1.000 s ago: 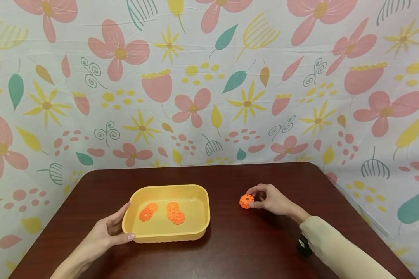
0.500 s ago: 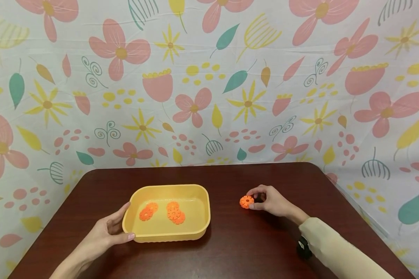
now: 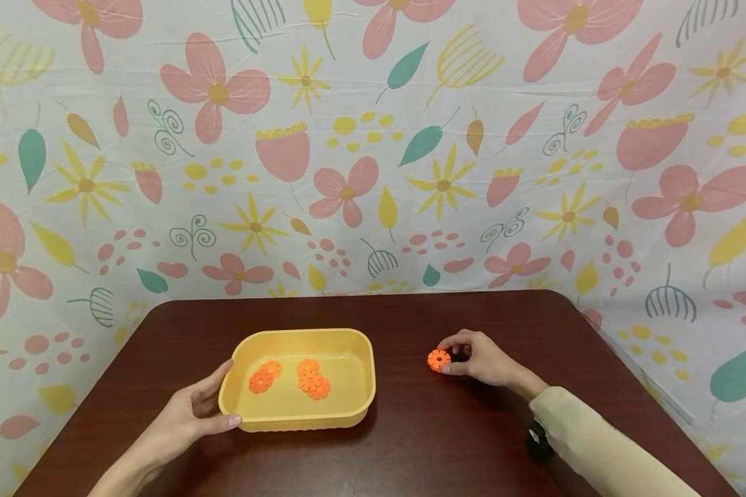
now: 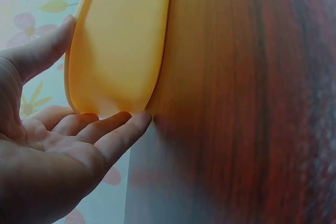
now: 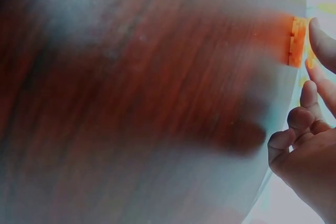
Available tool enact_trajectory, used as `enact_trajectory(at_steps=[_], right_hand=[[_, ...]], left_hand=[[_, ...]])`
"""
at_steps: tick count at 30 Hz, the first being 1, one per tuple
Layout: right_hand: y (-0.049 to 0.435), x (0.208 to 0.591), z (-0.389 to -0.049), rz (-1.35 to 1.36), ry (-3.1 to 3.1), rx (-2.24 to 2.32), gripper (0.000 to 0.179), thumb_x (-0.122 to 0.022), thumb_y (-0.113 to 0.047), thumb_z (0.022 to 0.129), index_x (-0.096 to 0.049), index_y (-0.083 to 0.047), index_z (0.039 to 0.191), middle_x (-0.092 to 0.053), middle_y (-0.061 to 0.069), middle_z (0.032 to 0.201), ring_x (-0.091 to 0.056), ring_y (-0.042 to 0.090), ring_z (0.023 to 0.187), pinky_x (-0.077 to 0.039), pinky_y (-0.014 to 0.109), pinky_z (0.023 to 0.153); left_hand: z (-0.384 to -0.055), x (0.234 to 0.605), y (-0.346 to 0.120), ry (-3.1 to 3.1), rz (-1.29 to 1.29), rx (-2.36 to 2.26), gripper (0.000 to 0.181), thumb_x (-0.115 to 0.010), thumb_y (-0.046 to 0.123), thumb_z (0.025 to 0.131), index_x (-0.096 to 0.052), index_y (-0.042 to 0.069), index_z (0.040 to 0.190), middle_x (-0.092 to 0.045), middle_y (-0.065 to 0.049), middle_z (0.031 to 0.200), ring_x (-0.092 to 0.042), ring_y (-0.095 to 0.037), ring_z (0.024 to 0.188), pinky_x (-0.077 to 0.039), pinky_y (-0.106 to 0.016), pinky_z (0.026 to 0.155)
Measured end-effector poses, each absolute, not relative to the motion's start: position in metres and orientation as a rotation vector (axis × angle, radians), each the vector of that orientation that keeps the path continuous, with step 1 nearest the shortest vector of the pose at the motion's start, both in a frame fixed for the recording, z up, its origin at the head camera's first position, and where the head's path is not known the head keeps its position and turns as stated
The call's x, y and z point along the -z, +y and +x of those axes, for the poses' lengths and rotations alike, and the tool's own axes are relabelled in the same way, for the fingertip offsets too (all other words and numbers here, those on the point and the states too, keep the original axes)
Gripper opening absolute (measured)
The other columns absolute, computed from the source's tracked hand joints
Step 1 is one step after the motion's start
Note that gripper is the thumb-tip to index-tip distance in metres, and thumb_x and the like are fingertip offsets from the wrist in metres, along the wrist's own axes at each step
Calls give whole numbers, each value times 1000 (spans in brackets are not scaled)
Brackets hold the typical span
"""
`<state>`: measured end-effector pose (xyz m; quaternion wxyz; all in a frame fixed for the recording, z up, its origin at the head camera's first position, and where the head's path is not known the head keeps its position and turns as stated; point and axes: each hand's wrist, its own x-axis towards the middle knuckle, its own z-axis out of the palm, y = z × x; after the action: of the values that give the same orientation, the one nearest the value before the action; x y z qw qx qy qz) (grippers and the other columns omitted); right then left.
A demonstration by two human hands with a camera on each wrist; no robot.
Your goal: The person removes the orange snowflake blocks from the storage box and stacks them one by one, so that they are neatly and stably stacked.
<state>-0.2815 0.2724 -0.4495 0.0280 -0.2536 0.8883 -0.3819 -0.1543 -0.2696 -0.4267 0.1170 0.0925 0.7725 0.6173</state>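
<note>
My left hand (image 3: 180,417) holds the left end of a yellow plastic tray (image 3: 307,421), thumb and fingers spread around its corner. In the left wrist view, the fingertips touch the tray's (image 4: 118,45) end wall and the thumb lies along its side. Several orange flower-shaped discs (image 3: 310,380) lie inside the tray in two overlapping groups. To the right of the tray, my right hand (image 3: 481,360) pinches orange flower-shaped discs (image 3: 438,360) between thumb and index finger, low over the table. The right wrist view shows these discs (image 5: 297,41) edge-on in a small stack; their underside is hidden.
The dark brown wooden table (image 3: 404,442) has rounded far corners. Behind it hangs a white cloth (image 3: 360,228) printed with flowers and leaves. A black band (image 3: 539,442) sits at the right sleeve.
The discs in the right hand overlapped unevenly before and now line up almost as one. That hand has shifted only slightly. The left hand and tray stay in place.
</note>
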Motion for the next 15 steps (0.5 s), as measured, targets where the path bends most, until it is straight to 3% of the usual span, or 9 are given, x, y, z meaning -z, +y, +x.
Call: enact_trajectory(at_steps=[15], right_hand=[[272,447,-281,-761,2774,1114,32,-90,-18,87,-79,-8,115,-58,6,94,-51,26,88,-40,32,73]], left_hand=[[-154,428,-270,2258,265,-1809,98,-79,10,95,-16,5,169,-18,-21,171,-36,-47,148,-52,-27,95]])
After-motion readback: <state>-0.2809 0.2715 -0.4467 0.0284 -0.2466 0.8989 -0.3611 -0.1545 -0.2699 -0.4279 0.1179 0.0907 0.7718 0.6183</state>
